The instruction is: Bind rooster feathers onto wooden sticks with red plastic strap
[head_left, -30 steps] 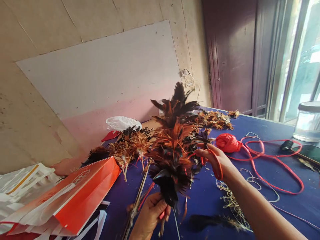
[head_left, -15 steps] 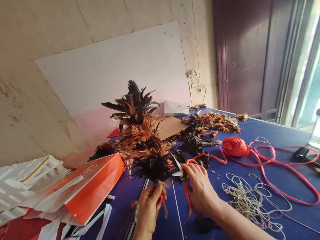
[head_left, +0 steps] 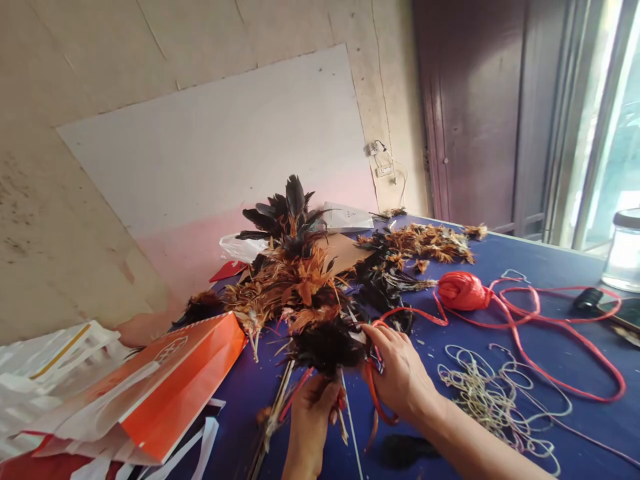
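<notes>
My left hand [head_left: 313,413] is closed round the stick of a black and orange feather duster [head_left: 300,293], just under its lowest feathers. The duster leans away from me toward the wall. My right hand [head_left: 400,377] holds orange-handled scissors [head_left: 375,393], fingers through the loops, with the blades tucked into the black feathers at the duster's base. A red plastic string [head_left: 525,333] runs from the right hand's side across the blue table [head_left: 500,260] to a red ball of string [head_left: 460,290].
An orange paper bag [head_left: 175,380] lies over white bags at the left. Loose feather bundles [head_left: 425,243] lie behind. A tangle of pale cord [head_left: 495,393] sits to the right. A glass jar [head_left: 623,250] and a dark phone [head_left: 620,313] stand at the far right.
The duster swung from upright in front of me to leaning left and lower. My right hand came down from beside the feathers to the duster's base with the scissors.
</notes>
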`<state>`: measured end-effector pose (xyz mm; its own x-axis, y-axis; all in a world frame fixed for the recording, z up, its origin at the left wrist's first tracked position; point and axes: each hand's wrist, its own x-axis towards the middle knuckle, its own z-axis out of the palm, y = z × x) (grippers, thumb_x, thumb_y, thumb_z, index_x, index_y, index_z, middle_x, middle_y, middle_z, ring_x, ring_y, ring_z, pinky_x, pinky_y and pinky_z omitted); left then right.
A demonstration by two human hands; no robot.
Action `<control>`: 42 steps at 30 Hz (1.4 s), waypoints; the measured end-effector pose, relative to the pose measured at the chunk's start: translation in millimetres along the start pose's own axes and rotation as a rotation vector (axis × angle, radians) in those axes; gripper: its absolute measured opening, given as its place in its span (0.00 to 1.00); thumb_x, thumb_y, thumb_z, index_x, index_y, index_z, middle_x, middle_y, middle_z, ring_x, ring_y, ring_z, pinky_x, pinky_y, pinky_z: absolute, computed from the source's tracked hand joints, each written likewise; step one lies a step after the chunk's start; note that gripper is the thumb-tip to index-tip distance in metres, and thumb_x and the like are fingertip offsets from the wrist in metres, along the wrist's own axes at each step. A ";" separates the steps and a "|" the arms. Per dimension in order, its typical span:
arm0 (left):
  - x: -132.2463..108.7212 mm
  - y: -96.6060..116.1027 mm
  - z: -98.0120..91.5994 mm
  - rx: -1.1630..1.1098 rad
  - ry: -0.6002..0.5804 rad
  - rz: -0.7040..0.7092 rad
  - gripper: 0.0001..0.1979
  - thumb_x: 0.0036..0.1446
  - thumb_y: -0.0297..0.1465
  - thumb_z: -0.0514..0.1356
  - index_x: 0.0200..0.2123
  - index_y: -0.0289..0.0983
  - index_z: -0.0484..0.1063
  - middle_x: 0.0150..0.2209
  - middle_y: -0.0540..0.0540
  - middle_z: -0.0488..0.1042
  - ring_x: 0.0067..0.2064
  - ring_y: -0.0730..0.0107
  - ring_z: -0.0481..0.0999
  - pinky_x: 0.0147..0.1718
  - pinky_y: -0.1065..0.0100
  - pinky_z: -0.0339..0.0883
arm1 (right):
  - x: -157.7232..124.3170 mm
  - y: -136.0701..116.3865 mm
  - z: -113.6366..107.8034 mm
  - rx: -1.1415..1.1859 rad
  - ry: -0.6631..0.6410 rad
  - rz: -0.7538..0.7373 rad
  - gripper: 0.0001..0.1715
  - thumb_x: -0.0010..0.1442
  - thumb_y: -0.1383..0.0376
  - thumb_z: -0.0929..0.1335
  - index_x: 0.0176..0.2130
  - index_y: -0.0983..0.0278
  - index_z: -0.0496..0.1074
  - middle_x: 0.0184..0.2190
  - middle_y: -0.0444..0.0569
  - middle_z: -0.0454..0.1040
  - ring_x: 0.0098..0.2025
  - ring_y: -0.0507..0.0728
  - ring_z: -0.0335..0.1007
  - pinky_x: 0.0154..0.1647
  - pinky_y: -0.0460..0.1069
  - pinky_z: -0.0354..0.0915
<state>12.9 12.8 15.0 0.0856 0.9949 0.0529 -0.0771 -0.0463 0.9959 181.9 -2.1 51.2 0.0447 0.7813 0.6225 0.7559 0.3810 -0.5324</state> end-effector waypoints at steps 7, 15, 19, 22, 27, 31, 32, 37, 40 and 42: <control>-0.1 -3.4 3.8 -0.026 0.049 0.036 0.12 0.40 0.37 0.66 0.23 0.33 0.71 0.18 0.49 0.70 0.18 0.76 0.64 0.16 0.76 0.49 | 3.8 -1.8 -7.3 0.011 -0.079 0.070 0.18 0.50 0.69 0.62 0.41 0.59 0.70 0.29 0.44 0.76 0.32 0.56 0.71 0.40 0.51 0.62; 1.2 -6.9 0.3 0.107 -0.080 0.021 0.12 0.43 0.38 0.64 0.23 0.34 0.69 0.17 0.50 0.69 0.18 0.76 0.63 0.16 0.74 0.50 | 6.4 11.5 -2.1 -0.008 0.115 0.025 0.27 0.46 0.71 0.62 0.48 0.64 0.67 0.45 0.55 0.72 0.49 0.62 0.65 0.49 0.58 0.57; 0.7 -7.1 -1.0 0.160 -0.092 0.016 0.14 0.44 0.39 0.64 0.21 0.34 0.68 0.16 0.51 0.69 0.17 0.77 0.61 0.17 0.74 0.50 | 10.7 19.0 -5.8 0.016 0.175 0.083 0.23 0.49 0.66 0.63 0.47 0.64 0.67 0.44 0.55 0.72 0.47 0.62 0.66 0.48 0.59 0.59; 0.5 -7.6 -0.6 0.171 -0.098 0.012 0.14 0.44 0.40 0.64 0.21 0.34 0.69 0.17 0.50 0.69 0.17 0.76 0.61 0.17 0.73 0.51 | 14.3 17.2 -14.7 0.105 0.119 0.144 0.18 0.52 0.62 0.63 0.44 0.61 0.68 0.35 0.49 0.75 0.37 0.58 0.70 0.45 0.56 0.61; 0.4 -8.2 0.9 0.186 -0.113 0.015 0.14 0.44 0.40 0.63 0.20 0.34 0.69 0.15 0.50 0.68 0.16 0.77 0.60 0.17 0.73 0.50 | 15.7 15.8 -20.8 0.163 0.075 0.161 0.15 0.51 0.63 0.64 0.41 0.59 0.69 0.29 0.44 0.75 0.30 0.56 0.69 0.41 0.53 0.61; -0.9 -7.3 0.9 0.163 -0.108 0.035 0.13 0.44 0.39 0.64 0.22 0.34 0.69 0.17 0.51 0.68 0.17 0.77 0.61 0.17 0.73 0.52 | 15.2 22.2 -17.0 0.030 0.236 0.042 0.22 0.48 0.65 0.64 0.45 0.62 0.67 0.39 0.50 0.74 0.43 0.61 0.68 0.46 0.57 0.59; -1.4 -6.9 0.8 0.152 -0.107 0.040 0.13 0.44 0.38 0.64 0.23 0.34 0.69 0.18 0.51 0.68 0.18 0.76 0.63 0.18 0.73 0.54 | 15.3 23.6 -16.8 -0.010 0.280 0.005 0.23 0.48 0.65 0.64 0.47 0.63 0.66 0.41 0.52 0.73 0.45 0.62 0.66 0.47 0.58 0.58; -3.9 -4.3 2.1 0.130 -0.132 0.049 0.14 0.42 0.37 0.66 0.29 0.34 0.71 0.21 0.51 0.69 0.22 0.74 0.65 0.22 0.72 0.60 | 17.3 28.3 -22.7 -0.158 0.385 -0.075 0.26 0.48 0.67 0.64 0.49 0.64 0.64 0.43 0.55 0.71 0.47 0.63 0.63 0.49 0.59 0.56; -4.9 -2.9 4.4 0.166 -0.160 0.077 0.13 0.44 0.37 0.65 0.29 0.35 0.71 0.21 0.51 0.68 0.22 0.75 0.65 0.22 0.72 0.61 | 19.1 32.3 -27.3 -0.166 0.405 -0.049 0.26 0.47 0.69 0.63 0.48 0.63 0.65 0.41 0.53 0.73 0.45 0.62 0.66 0.49 0.59 0.56; -5.5 -1.6 6.0 0.177 -0.168 0.090 0.12 0.44 0.37 0.65 0.28 0.35 0.71 0.21 0.52 0.67 0.22 0.74 0.65 0.23 0.72 0.62 | 20.3 34.9 -29.8 -0.131 0.394 0.010 0.22 0.48 0.69 0.62 0.45 0.62 0.67 0.35 0.51 0.75 0.39 0.60 0.68 0.46 0.58 0.58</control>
<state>18.5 6.9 13.6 0.2514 0.9579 0.1385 0.0819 -0.1636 0.9831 228.6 12.2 62.4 0.2798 0.5262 0.8030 0.8297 0.2883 -0.4780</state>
